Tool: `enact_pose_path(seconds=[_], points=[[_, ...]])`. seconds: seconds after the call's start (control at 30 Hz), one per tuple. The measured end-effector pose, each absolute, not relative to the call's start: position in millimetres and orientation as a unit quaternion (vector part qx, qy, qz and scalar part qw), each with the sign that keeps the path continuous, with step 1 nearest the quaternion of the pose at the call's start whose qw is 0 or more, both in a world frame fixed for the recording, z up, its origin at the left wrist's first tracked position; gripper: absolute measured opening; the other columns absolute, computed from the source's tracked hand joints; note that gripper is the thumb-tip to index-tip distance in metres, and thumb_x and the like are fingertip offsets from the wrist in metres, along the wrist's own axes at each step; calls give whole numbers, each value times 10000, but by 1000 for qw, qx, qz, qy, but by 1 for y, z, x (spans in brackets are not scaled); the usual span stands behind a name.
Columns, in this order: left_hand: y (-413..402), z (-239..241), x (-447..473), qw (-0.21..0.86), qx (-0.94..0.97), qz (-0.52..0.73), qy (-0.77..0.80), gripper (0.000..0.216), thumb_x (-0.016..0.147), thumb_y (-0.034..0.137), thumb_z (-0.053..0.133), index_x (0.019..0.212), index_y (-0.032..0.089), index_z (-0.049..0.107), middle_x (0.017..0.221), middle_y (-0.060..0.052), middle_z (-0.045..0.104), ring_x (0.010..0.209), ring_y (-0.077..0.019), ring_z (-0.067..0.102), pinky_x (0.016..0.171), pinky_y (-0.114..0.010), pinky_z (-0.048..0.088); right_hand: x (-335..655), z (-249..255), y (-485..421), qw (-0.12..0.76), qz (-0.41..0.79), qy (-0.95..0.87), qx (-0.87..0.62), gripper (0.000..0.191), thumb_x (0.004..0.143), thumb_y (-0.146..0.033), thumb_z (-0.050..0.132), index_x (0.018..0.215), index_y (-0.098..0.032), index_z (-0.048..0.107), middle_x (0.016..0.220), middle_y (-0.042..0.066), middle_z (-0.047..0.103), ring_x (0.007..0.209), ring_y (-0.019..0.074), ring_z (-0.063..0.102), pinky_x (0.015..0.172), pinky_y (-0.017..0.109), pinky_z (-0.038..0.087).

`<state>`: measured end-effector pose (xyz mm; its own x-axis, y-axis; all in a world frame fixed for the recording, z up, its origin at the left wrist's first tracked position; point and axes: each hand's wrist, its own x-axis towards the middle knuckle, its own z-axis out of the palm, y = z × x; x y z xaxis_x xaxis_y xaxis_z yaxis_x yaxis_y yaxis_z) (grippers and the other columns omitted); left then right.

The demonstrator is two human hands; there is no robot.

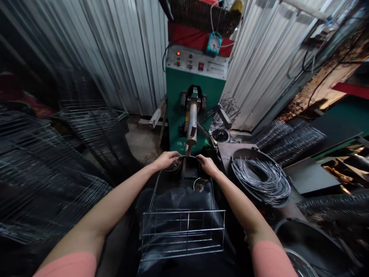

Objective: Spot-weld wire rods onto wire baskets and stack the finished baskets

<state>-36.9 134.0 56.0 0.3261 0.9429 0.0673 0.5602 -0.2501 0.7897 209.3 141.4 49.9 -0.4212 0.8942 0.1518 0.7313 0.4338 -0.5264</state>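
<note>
Beyond the fingers rises the green welding machine (196, 96), backed by corrugated metal walls (129, 57). Its grey electrode arm (192, 125) points down to a spot directly between the two hands. Far to the left of the fingers lie heaped stacks of wire grids (43, 173). To their right, close by the right forearm, is a round tray holding a coil of wire (261, 177).

The wire basket (183, 231) stretches from the person's lap up to the fingers. Its near wall shows cross wires in place, while its far rim lies just under the electrode tip. The left hand (165, 159) and the right hand (207, 164) each have their fingers curled shut around that far rim, one on either side of the arm. From this, the basket's body looks assembled, and the stretch of rim between the fingers seems to be the part in work.

A small metal bowl (200, 184) sits just below the right fingers and a second bowl (174, 167) under the left ones. Both crowd the space beneath the rim.
</note>
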Motion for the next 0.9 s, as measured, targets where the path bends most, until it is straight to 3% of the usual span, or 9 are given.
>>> enact_pose_path(seconds=[0.9], points=[[134,55,-36,271,782,267,494,311,826,344,415,971,187,640,869,-32,698,802,-167,621,738,-244,433,208,49,141,195,161,-820,-513,257,893,-244,416,1066,-198,601,793,60,679,704,182,625,636,229,412]])
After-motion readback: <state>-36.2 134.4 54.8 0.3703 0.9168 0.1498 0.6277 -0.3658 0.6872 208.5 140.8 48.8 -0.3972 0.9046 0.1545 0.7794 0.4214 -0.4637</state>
